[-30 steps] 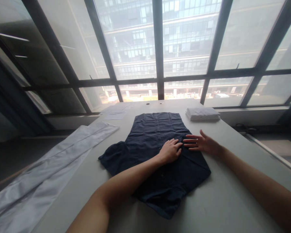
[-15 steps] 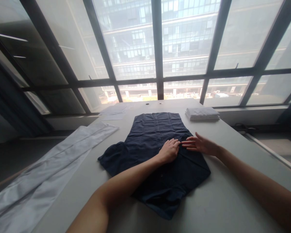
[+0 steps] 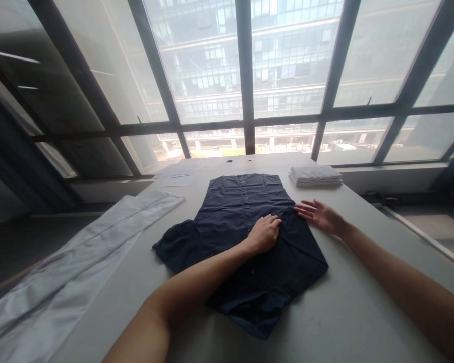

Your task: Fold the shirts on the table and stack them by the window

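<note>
A dark navy shirt [image 3: 234,222] lies spread on the pale table [image 3: 348,312], partly folded, one sleeve sticking out to the left. My left hand [image 3: 265,233] rests palm down on the middle of the shirt, fingers loosely curled against the cloth. My right hand [image 3: 320,216] lies flat with fingers stretched out at the shirt's right edge, holding nothing.
A stack of folded white cloth [image 3: 315,177] sits at the table's far right. A long white sheet [image 3: 79,257] drapes over the table's left edge. Loose papers [image 3: 177,176] lie at the far left, below large windows.
My right hand has slid rightward and away from my left hand, from the shirt's middle to its right edge. My left hand has stayed put.
</note>
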The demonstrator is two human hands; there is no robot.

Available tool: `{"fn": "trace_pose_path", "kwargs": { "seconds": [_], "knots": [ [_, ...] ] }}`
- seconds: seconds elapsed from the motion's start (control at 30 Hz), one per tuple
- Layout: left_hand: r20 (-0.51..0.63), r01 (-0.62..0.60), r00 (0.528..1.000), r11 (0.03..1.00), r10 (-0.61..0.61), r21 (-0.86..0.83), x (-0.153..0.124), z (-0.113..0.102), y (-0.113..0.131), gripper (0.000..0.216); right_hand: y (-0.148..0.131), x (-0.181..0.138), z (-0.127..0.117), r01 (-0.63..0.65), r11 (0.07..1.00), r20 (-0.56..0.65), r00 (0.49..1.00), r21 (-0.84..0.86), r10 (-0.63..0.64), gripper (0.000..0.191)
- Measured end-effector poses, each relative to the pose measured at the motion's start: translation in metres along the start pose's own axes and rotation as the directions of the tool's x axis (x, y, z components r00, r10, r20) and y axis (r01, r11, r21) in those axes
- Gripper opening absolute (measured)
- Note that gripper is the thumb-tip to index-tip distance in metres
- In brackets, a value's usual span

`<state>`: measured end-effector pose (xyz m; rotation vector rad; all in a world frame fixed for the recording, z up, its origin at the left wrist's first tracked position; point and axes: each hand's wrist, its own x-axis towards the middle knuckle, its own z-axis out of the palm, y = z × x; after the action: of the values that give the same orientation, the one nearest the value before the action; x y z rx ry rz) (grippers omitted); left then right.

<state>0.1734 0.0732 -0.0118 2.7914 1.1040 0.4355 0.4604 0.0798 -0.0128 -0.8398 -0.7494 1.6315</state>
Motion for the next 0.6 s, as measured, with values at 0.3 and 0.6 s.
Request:
{"fn": "trace_pose_path", "kwargs": {
  "seconds": [0.3,0.6],
  "knots": [
    [0.001,0.002,1.000,1.000,-0.002,-0.003,0.000,-0.001,0.000,0.040,0.001,0.010,-0.010,0.263,0.962,-0.213,0.947,0.076,-0.242,0.040],
    [-0.002,-0.003,1.000,1.000,0.003,-0.003,0.000,0.000,-0.001,0.041,0.030,0.016,0.012,0.318,0.406,0.038,0.824,-0.857,-0.565,0.017]
  ]
}}
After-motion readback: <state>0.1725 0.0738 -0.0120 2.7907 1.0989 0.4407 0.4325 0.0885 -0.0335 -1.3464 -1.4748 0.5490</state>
